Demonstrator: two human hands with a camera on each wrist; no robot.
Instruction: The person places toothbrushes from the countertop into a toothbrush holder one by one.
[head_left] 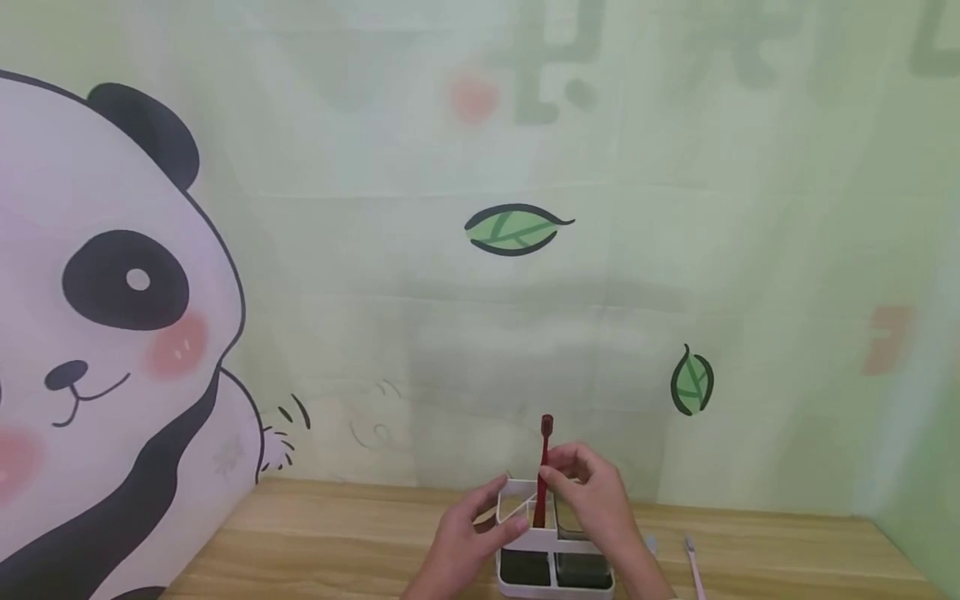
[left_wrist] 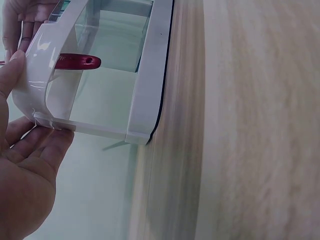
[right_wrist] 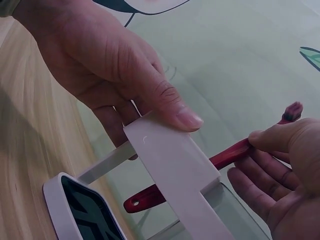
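Observation:
A white toothbrush holder (head_left: 528, 540) with a raised, divided upper rack and a dark-lined base stands on the wooden table. My left hand (head_left: 463, 533) grips its upper rack at the left side, thumb on the front and fingers round the back. Between thumb and fingers, my right hand (head_left: 596, 496) pinches a red toothbrush (head_left: 541, 500), bristle head up. The toothbrush's lower handle (right_wrist: 145, 199) passes through an opening of the rack, and its end (left_wrist: 82, 62) hangs below the rack in the left wrist view. Clear cup-like parts (left_wrist: 117, 40) show beside it.
A pale pink toothbrush (head_left: 694, 567) lies on the table (head_left: 360, 533) at the right. Close to my right forearm, a small light-blue tip (head_left: 651, 545) shows. Behind the table hangs a green backdrop (head_left: 337, 250) with a printed panda and leaves.

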